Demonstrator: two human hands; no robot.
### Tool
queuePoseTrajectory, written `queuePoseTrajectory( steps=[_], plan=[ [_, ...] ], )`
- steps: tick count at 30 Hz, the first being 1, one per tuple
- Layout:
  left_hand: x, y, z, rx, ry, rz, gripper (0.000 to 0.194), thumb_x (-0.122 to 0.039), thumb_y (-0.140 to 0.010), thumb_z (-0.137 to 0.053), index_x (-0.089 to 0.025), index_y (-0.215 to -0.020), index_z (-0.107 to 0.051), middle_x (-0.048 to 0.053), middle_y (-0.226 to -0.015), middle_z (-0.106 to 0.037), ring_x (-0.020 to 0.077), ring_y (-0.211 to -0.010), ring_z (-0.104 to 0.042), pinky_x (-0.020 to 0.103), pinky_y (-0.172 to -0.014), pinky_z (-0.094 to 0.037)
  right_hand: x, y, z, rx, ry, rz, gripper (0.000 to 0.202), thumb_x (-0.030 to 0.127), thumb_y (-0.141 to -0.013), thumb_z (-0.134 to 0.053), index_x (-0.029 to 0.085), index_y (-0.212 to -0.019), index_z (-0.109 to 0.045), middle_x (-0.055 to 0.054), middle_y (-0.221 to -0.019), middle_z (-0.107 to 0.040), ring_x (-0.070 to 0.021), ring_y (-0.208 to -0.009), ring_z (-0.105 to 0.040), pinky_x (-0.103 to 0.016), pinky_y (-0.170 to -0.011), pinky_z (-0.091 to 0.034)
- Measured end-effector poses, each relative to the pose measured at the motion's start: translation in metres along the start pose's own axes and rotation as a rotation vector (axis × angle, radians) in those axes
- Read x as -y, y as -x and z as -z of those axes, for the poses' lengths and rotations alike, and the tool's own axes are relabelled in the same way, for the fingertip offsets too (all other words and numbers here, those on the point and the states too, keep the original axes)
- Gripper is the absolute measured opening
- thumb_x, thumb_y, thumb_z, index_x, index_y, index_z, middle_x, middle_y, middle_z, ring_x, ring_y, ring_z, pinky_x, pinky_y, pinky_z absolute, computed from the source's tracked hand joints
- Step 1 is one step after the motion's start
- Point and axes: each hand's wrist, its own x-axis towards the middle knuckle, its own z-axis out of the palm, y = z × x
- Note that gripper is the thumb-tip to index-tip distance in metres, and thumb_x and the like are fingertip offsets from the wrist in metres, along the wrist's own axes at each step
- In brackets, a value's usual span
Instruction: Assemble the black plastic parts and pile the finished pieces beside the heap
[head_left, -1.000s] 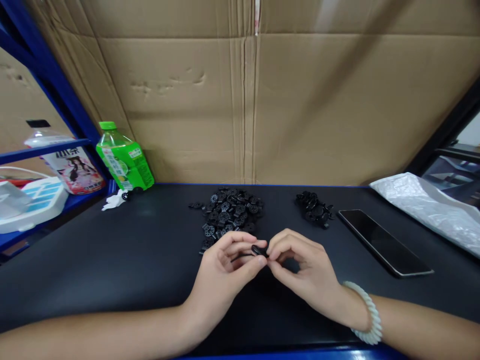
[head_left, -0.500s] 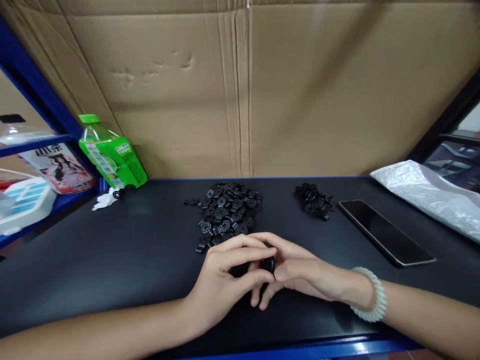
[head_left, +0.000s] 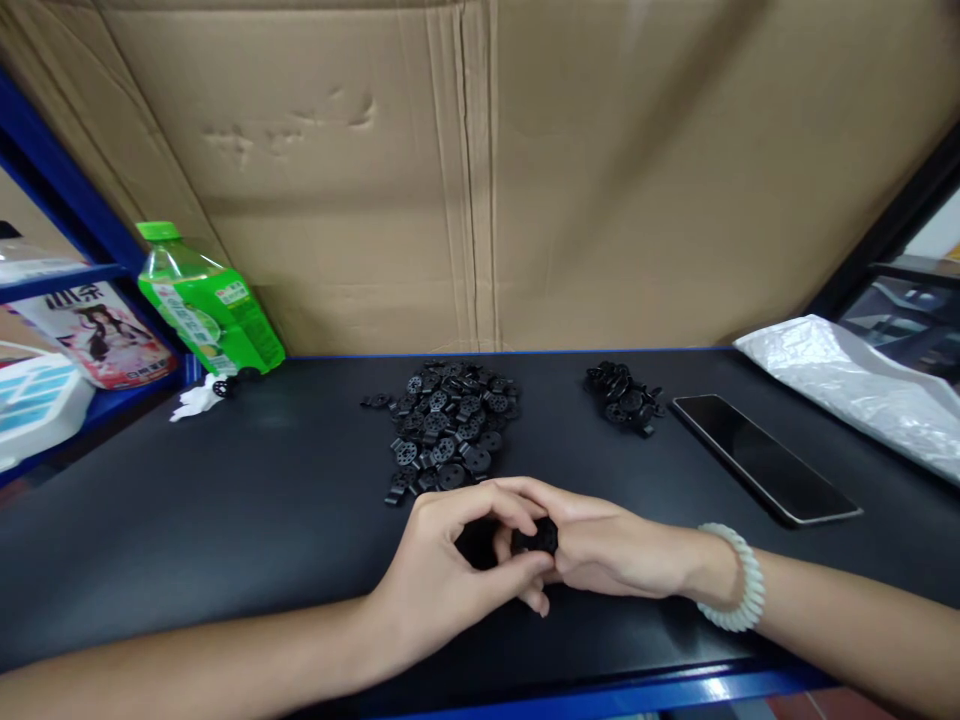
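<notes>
Between my two hands, low over the near part of the black table (head_left: 285, 540), is a small round black plastic piece (head_left: 541, 537). My left hand (head_left: 450, 550) has its thumb and fingertips closed on the piece from the left. From the right, my right hand (head_left: 600, 545) grips it too, its fingers partly hidden behind the piece and the left hand. Just beyond my hands lies a heap of similar black plastic pieces (head_left: 450, 425), round discs with holes and small tabs. A smaller pile of black pieces (head_left: 624, 397) sits farther right.
On the right lie a phone (head_left: 765, 460) and a silvery plastic bag (head_left: 847, 375). At the left, a green bottle (head_left: 214, 310) leans near a blue shelf, with a crumpled white tissue (head_left: 199, 398) below it. A cardboard wall (head_left: 615, 180) closes off the back.
The black piece has turned between my fingers, its face now more upward. My right hand has rotated, with its back more to view. The whole view has shifted slightly.
</notes>
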Motion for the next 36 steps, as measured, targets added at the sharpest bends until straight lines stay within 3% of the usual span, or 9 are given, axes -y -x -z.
queuePoseTrajectory(
  steps=[4,10,17,21,25,28,30,34,36],
  plan=[
    [-0.002,0.001,-0.002,-0.031,0.029,0.012,0.028,-0.007,-0.066,-0.072,-0.021,-0.061,-0.048,0.000,-0.073,-0.075,0.0186,-0.074,-0.073,0.026,-0.069,-0.055,-0.004,-0.001,-0.003,-0.062,-0.068,0.009,0.064,0.005,-0.054,-0.045,0.022,-0.116,-0.048,0.003,-0.086,-0.055,-0.0084,-0.061,-0.048,-0.027,-0.063,-0.035],
    [0.000,0.003,-0.005,-0.065,-0.019,-0.008,0.039,-0.005,-0.061,-0.067,-0.022,-0.061,-0.031,-0.001,-0.079,-0.076,0.0090,-0.045,-0.059,0.018,-0.045,-0.048,-0.003,0.001,-0.012,-0.082,-0.162,0.001,0.053,0.005,-0.051,-0.045,0.021,-0.101,-0.055,0.003,-0.084,-0.053,-0.0079,-0.062,-0.043,-0.025,-0.059,-0.031],
    [0.004,0.002,-0.006,-0.082,-0.152,-0.132,0.041,-0.005,-0.065,-0.065,-0.022,-0.060,-0.028,-0.003,-0.071,-0.073,0.0089,-0.045,-0.057,0.018,-0.046,-0.045,-0.006,0.002,-0.016,-0.119,-0.193,0.015,0.061,0.004,-0.052,-0.044,0.022,-0.109,-0.057,0.001,-0.088,-0.056,-0.0090,-0.063,-0.045,-0.027,-0.061,-0.031],
    [0.001,0.001,-0.002,-0.168,-0.195,-0.117,0.038,-0.005,-0.070,-0.060,-0.022,-0.058,-0.029,-0.006,-0.056,-0.066,0.0096,-0.045,-0.058,0.018,-0.045,-0.043,-0.005,0.003,-0.019,-0.107,-0.209,0.034,0.068,0.004,-0.051,-0.042,0.024,-0.115,-0.055,0.002,-0.089,-0.053,-0.0077,-0.061,-0.041,-0.028,-0.064,-0.030],
    [-0.002,0.000,0.001,-0.200,0.060,-0.053,0.025,-0.008,-0.078,-0.058,-0.023,-0.071,-0.040,-0.001,-0.083,-0.073,0.0136,-0.070,-0.070,0.019,-0.057,-0.054,-0.001,0.004,-0.019,-0.081,-0.140,0.095,0.075,0.004,-0.059,-0.044,0.025,-0.130,-0.043,0.000,-0.089,-0.052,-0.0088,-0.063,-0.043,-0.029,-0.066,-0.031],
    [0.002,-0.001,0.000,-0.235,0.192,-0.038,0.019,-0.008,-0.084,-0.054,-0.025,-0.087,-0.046,0.001,-0.109,-0.066,0.0145,-0.088,-0.069,0.022,-0.067,-0.059,0.004,0.006,-0.009,-0.081,0.134,0.174,0.068,0.007,-0.069,-0.044,0.025,-0.134,-0.034,0.000,-0.092,-0.052,-0.0108,-0.068,-0.046,-0.030,-0.067,-0.036],
    [0.007,-0.001,-0.001,-0.240,0.164,-0.066,0.023,-0.007,-0.084,-0.055,-0.027,-0.095,-0.049,0.002,-0.117,-0.059,0.0153,-0.099,-0.065,0.026,-0.077,-0.059,0.011,0.008,0.003,-0.182,0.458,0.202,0.056,0.009,-0.074,-0.045,0.024,-0.127,-0.035,-0.002,-0.097,-0.054,-0.0128,-0.074,-0.049,-0.031,-0.068,-0.039],
    [0.011,0.000,-0.001,-0.172,0.009,-0.092,0.026,-0.006,-0.083,-0.054,-0.028,-0.097,-0.050,0.001,-0.110,-0.058,0.0159,-0.102,-0.060,0.026,-0.084,-0.055,0.033,0.015,0.040,-0.691,1.359,0.301,0.028,0.013,-0.076,-0.051,0.020,-0.103,-0.048,-0.007,-0.097,-0.057,-0.0208,-0.085,-0.052,-0.037,-0.076,-0.043],
    [0.009,0.002,-0.001,-0.100,-0.064,-0.096,0.025,-0.006,-0.083,-0.054,-0.027,-0.094,-0.050,0.000,-0.103,-0.061,0.0157,-0.096,-0.062,0.026,-0.082,-0.053,0.041,0.018,0.056,-0.939,1.753,0.333,0.028,0.012,-0.076,-0.051,0.015,-0.104,-0.054,-0.014,-0.105,-0.057,-0.0293,-0.099,-0.050,-0.046,-0.085,-0.042]
  ],
)
